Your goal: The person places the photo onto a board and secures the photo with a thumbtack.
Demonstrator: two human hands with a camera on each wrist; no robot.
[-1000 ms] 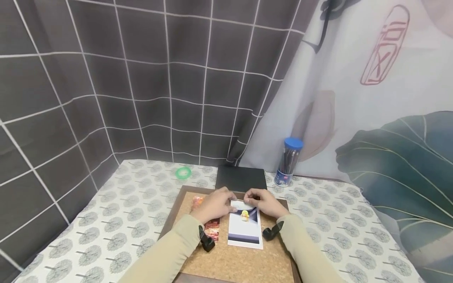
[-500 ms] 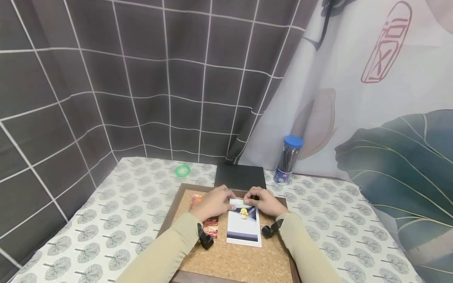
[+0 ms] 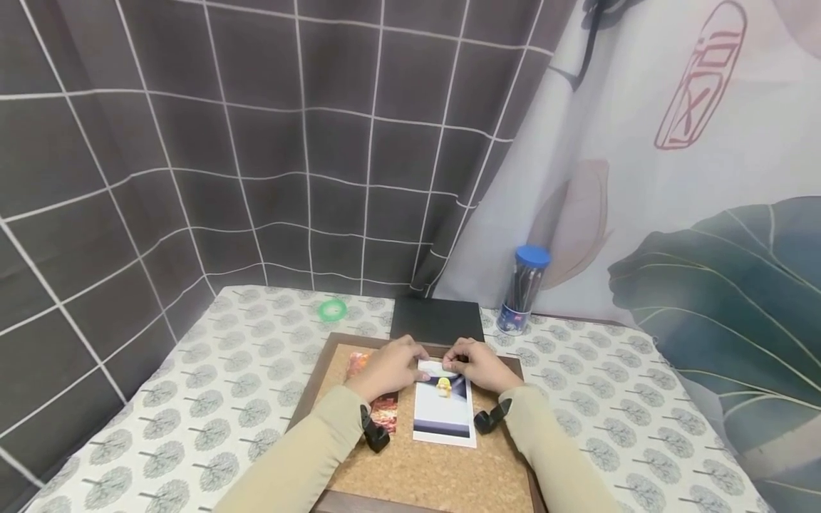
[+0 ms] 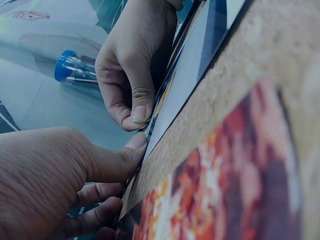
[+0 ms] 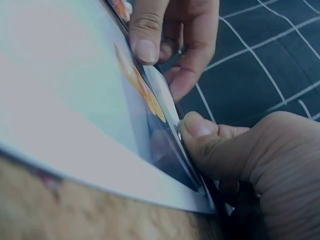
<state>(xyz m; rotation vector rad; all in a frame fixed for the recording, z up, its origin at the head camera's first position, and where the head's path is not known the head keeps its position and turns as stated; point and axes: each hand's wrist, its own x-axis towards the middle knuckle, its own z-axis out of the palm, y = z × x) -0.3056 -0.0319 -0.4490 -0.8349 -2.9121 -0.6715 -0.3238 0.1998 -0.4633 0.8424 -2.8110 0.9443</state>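
Note:
A white-bordered photo print (image 3: 442,420) with a yellow toy figure lies on a framed cork board (image 3: 410,474). At its top left corner is my left hand (image 3: 393,367); the thumb (image 4: 131,152) presses the print's edge while the other fingers extend over the board's frame. My right hand (image 3: 482,365) pinches a small silvery pin (image 5: 178,129) between thumb and index finger at the print's top edge. Most of the pin is hidden by the fingertips. Left of the print lies a red and orange picture (image 4: 225,170), partly covered by my left hand in the head view.
Behind the board lies a flat black item (image 3: 437,319). A clear tube of pens with a blue lid (image 3: 522,291) stands to the back right. A green ring (image 3: 332,310) lies at the back left on the tree-patterned tablecloth (image 3: 237,385). Curtains (image 3: 321,157) hang behind.
Both hands stay at the print's top edge, with only slight finger movement. The head view shifts a little; the print and board keep their places.

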